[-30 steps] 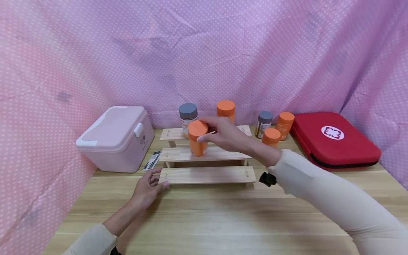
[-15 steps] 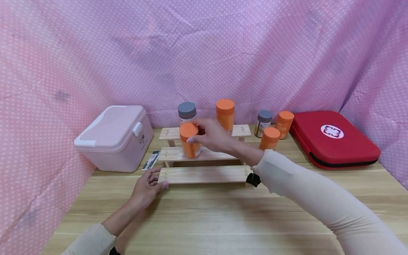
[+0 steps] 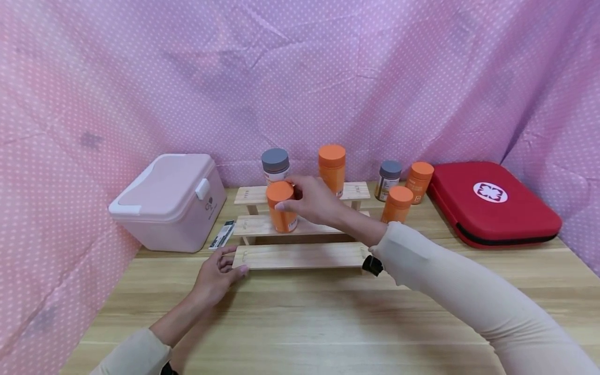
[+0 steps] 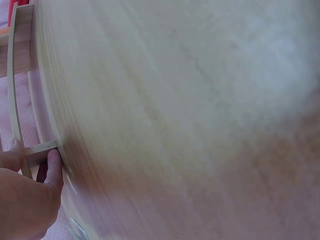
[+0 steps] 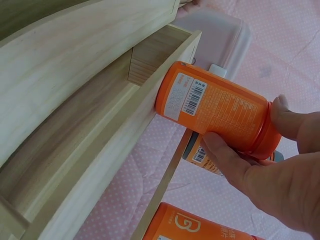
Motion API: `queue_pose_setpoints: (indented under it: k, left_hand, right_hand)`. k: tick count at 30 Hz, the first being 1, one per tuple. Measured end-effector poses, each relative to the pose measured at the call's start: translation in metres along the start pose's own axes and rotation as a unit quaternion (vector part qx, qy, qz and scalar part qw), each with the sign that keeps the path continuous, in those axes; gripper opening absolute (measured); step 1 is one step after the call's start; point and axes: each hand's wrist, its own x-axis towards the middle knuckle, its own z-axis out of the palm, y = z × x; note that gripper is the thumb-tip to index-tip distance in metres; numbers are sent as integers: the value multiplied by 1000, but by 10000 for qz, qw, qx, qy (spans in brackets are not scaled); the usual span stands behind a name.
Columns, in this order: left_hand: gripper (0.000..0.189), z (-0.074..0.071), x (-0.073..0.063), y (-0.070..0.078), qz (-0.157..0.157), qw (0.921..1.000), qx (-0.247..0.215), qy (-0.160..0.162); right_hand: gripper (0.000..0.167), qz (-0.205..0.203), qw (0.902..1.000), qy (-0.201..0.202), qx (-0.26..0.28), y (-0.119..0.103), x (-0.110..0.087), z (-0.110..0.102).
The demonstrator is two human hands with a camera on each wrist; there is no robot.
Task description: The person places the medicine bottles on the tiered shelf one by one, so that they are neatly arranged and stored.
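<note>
My right hand [image 3: 316, 200] grips an orange bottle [image 3: 283, 211] with an orange lid. The bottle stands near the left end of the middle tier on a three-step wooden rack [image 3: 300, 256]. In the right wrist view, thumb and fingers lie round the lid end and side of the bottle, and its base meets the board. My left hand [image 3: 216, 276] holds the left end of the rack's front step, also seen in the left wrist view. On the top tier stand a grey-lidded bottle [image 3: 275, 162] and another orange bottle [image 3: 332, 169].
Right of the rack stand a grey-lidded bottle [image 3: 388, 179] and two orange bottles, one nearer [image 3: 397, 204] and one farther [image 3: 419, 182]. Beyond them lies a red zip case [image 3: 497, 205]. A pale pink box [image 3: 171, 203] and a small printed packet [image 3: 222, 235] sit left.
My right hand and the orange bottle shifted left along the middle tier, then stayed almost still over the last half second. The left hand kept its place on the rack.
</note>
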Motion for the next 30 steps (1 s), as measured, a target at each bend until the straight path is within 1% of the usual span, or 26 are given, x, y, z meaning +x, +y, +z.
queue_pose_setpoints:
  k: [10,15,19,22,24,27,30]
  left_hand:
    - [57,0,0,2,-3,10000,-24,2]
    - [57,2,0,1,8,10000,-49,21]
    - [57,2,0,0,4,10000,-40,42]
    - [57,2,-1,0,38,10000,-46,40]
    - [58,1,-1,0,30,10000,-47,43]
    - [58,1,-2,0,25,10000,-51,40]
    - [58,1,-2,1,28,10000,-50,41]
  right_hand:
    - [34,131,9998,74,-139,-3,2,0]
    - [42,231,9997,24,-49,-1,0,-2]
    - [46,297,9995,134,27,1,-6,-11]
    - [46,220,9995,221,-16,3,-15,-24]
    - [46,109,9997,205,-54,6,-25,-35]
    - [46,-47,9999,140,-55,12,-44,-52]
    - [48,-25,9999,106,3,20,-66,-68]
